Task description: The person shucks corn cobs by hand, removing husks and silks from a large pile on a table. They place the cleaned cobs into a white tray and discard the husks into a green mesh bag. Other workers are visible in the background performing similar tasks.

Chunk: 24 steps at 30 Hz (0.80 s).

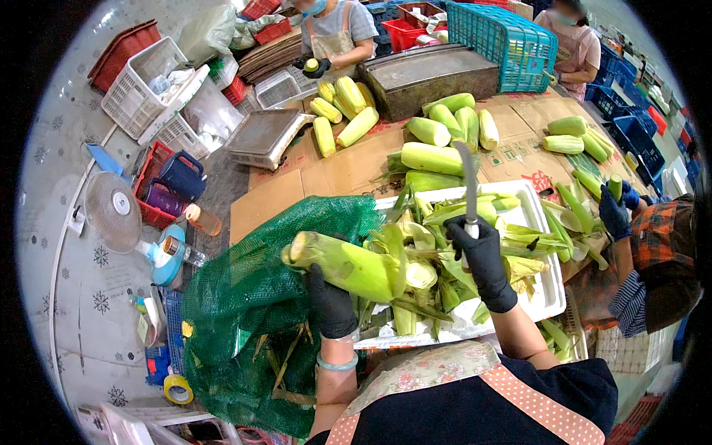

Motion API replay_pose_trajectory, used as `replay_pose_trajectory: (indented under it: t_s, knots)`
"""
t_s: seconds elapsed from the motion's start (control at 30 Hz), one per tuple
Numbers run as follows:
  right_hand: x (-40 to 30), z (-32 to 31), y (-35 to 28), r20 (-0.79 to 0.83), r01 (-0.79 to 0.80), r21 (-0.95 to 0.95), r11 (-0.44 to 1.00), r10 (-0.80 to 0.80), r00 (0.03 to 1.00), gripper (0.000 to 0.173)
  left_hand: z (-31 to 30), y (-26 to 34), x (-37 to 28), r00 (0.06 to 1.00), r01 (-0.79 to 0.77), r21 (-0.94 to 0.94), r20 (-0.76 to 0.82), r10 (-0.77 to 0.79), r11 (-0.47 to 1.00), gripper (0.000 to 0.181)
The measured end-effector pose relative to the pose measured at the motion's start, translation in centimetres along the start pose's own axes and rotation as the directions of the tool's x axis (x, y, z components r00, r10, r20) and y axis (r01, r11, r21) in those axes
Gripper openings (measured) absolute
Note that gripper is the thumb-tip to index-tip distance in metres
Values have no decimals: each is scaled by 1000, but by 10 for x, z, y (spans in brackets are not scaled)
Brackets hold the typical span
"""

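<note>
My left hand (332, 303), in a black glove, grips a large ear of corn (347, 267) in its green husk. The ear's pale cut stem points to the upper left. My right hand (483, 261), also gloved in black, holds a knife (470, 183) by its light handle, blade pointing away from me. Beneath both hands lies a white foam tray (548, 297) heaped with stripped corn husks (423, 233). A green mesh bag (250, 295) spreads to the left, partly under the held ear.
Trimmed corn ears (350, 100) lie in piles on the cardboard-covered table (334, 178). A metal box (434, 78) and a teal crate (500, 44) stand at the back. On the right a co-worker's gloved hand (614, 214) holds corn. A fan (114, 211) stands left.
</note>
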State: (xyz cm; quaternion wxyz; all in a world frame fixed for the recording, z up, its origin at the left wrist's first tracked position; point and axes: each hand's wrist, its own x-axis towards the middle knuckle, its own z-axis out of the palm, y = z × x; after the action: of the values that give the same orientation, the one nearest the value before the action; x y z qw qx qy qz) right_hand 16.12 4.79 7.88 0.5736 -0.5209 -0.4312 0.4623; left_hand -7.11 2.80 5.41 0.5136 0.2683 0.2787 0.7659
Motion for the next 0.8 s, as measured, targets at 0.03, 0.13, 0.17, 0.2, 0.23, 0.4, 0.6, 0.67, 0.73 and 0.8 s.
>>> replay_pose_trajectory:
  t_s: [0.03,0.13,0.17,0.2,0.23,0.4,0.6,0.67,0.73,0.8]
  knots:
    - [-2,3,3,30,18,-1,1000,-18,999,12,0,3,2,1000,-27,-29,-1,26,999,49]
    - [-11,18,8,271,309,-124,943,-267,925,43,19,17,1,999,-42,-143,0,42,989,53]
    - [-15,25,5,356,420,-215,882,-330,874,51,28,21,0,998,-58,-150,4,60,987,54]
    - [-19,32,1,396,468,-202,860,-365,843,57,26,21,2,997,-42,-187,48,52,981,57]
    - [-21,38,-1,435,514,-188,837,-398,808,63,25,19,3,994,-93,-143,45,101,985,51]
    - [-9,45,23,380,503,-299,811,-382,842,25,15,11,5,981,-183,-46,54,185,982,47]
    - [4,23,11,141,424,-404,811,-402,904,24,24,20,6,993,-38,-285,-121,4,958,49]
    - [3,19,7,103,379,-418,826,-372,923,23,17,11,7,989,-38,-208,-149,7,977,50]
    - [-1,16,-7,65,369,-458,808,-384,921,23,13,2,8,980,-69,-107,-192,47,992,45]
    - [-4,10,-24,67,421,-431,798,-437,897,23,9,-2,7,978,-98,90,-174,112,991,42]
